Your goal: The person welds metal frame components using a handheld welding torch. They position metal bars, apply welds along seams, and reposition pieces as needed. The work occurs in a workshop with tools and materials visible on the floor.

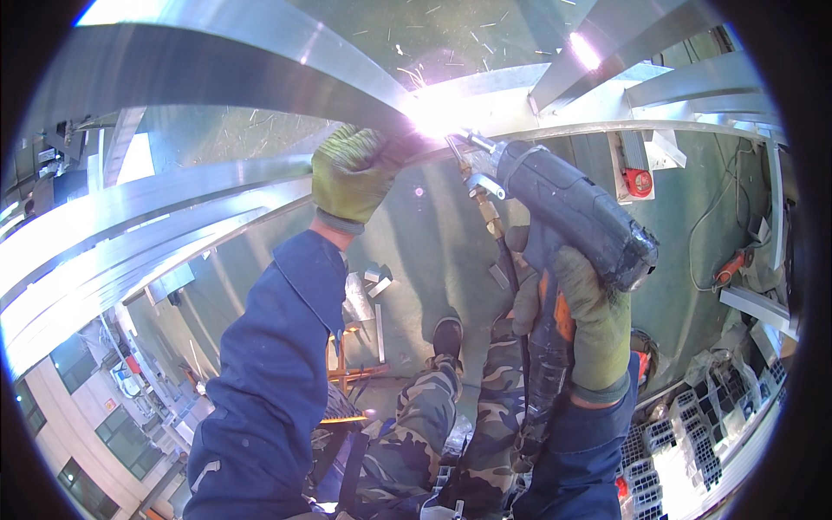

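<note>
My right hand (pixel 587 316), in a yellow-green work glove, is closed round the handle of a dark handheld welding gun (pixel 572 204). A thin wire feed tube with brass fittings (pixel 483 201) runs along the gun to its tip. There a white-violet arc (pixel 429 117) glares at a joint in a metal frame, throwing sparks. The glare hides the joint itself. Left of it my left hand (pixel 355 172), gloved alike, is closed on the edge of a long metal bar (pixel 234 87); its fingertips are partly hidden.
Metal rails (pixel 199 178) cross the left side, and slats (pixel 693 82) the upper right. A red tape measure (pixel 638 182) lies beyond the frame. An orange-red power tool (pixel 733 267) with a cord is at the far right, above stacked tubes (pixel 685 433). Offcuts (pixel 378 282) lie near my feet.
</note>
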The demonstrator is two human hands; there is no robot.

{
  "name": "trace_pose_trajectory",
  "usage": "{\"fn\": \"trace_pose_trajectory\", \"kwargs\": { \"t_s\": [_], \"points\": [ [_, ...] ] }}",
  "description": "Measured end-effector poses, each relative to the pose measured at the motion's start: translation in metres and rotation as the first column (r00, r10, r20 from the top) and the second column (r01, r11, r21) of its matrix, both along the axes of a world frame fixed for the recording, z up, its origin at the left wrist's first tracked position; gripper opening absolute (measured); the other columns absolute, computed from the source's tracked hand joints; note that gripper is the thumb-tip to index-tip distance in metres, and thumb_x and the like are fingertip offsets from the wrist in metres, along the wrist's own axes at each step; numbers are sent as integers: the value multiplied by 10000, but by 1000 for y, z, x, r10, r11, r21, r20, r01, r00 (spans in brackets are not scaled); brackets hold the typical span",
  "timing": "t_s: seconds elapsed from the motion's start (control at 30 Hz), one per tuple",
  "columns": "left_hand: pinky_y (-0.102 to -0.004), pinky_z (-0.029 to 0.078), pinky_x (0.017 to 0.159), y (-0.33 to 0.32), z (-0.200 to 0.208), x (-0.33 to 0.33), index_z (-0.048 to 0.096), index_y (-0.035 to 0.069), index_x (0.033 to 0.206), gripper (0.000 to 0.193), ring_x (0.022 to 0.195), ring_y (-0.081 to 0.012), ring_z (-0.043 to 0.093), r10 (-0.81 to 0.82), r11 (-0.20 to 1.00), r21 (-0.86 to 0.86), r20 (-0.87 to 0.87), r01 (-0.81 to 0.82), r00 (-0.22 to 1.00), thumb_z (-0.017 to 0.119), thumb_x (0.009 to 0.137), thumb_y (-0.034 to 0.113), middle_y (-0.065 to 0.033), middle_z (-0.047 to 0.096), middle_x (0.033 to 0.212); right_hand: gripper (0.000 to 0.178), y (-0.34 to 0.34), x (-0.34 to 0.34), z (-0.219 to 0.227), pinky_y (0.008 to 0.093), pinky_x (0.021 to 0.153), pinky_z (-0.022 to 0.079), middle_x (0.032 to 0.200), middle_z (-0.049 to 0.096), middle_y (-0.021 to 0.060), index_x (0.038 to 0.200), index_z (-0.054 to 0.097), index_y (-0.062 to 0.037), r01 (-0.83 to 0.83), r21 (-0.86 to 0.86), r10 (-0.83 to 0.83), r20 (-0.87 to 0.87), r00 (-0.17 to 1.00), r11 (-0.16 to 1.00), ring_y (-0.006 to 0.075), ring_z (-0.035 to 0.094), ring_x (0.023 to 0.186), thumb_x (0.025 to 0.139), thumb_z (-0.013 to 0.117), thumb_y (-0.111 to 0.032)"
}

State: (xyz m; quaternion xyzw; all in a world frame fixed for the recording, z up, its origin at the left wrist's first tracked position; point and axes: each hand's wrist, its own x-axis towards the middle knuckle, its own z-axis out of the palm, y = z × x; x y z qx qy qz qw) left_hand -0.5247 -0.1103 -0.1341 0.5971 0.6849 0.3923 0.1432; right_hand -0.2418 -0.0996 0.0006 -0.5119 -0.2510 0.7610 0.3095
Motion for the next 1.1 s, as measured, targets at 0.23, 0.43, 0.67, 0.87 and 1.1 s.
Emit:
{"fn": "trace_pose_trajectory", "kwargs": {
  "t_s": [0.23, 0.43, 0.67, 0.87, 1.1],
  "points": [
    [-399, 523, 656, 2, -2, -1, 837, 129, 1004, 173, 716, -311, 666, -11, 999, 51, 31, 9, 999, 844, 903, 269, -103, 742, 831, 329, -1, 4, 0, 286, 522, 502, 956, 718, 89, 1320, 630, 3, -62, 21, 61, 37, 997, 998, 148, 636, 615, 1048, 671, -177],
    [-398, 532, 660, 2, -6, -3, 832, 115, 1000, 179, 730, -323, 680, -16, 999, 47, -4, 17, 1000, 837, 914, 272, -112, 747, 848, 338, -2, 12, 1, 301, 532, 503, 1034, 716, 104, 1335, 604, 11, -113, 37, 111, 52, 992, 993, 164, 637, 621, 1048, 658, -158],
    [-395, 494, 621, 2, -8, -4, 821, 87, 946, 157, 674, -311, 632, -5, 999, 38, 56, 3, 998, 854, 890, 230, -105, 710, 779, 356, -8, 16, -1, 330, 539, 502, 1054, 712, 106, 1362, 563, 10, -96, -30, 97, 31, 995, 995, 202, 644, 617, 1036, 654, -104],
    [-386, 579, 721, 5, 4, -2, 824, 118, 922, 108, 767, -295, 702, -38, 997, 62, -124, 46, 992, 862, 850, 189, -88, 765, 866, 297, -19, 22, -1, 278, 492, 416, 805, 681, 48, 1193, 675, -33, -77, 48, 64, 233, 970, 996, 132, 574, 548, 1003, 754, -247],
    [-332, 578, 819, 10, 18, -11, 777, 15, 1081, 140, 880, -202, 743, -132, 988, 60, -130, 140, 983, 723, 983, 99, -88, 780, 931, 507, -49, 39, -13, 266, 453, 442, 784, 705, 181, 1264, 639, 71, 9, 88, -25, 184, 983, 996, 161, 589, 507, 1067, 630, -396]
  ]
}}
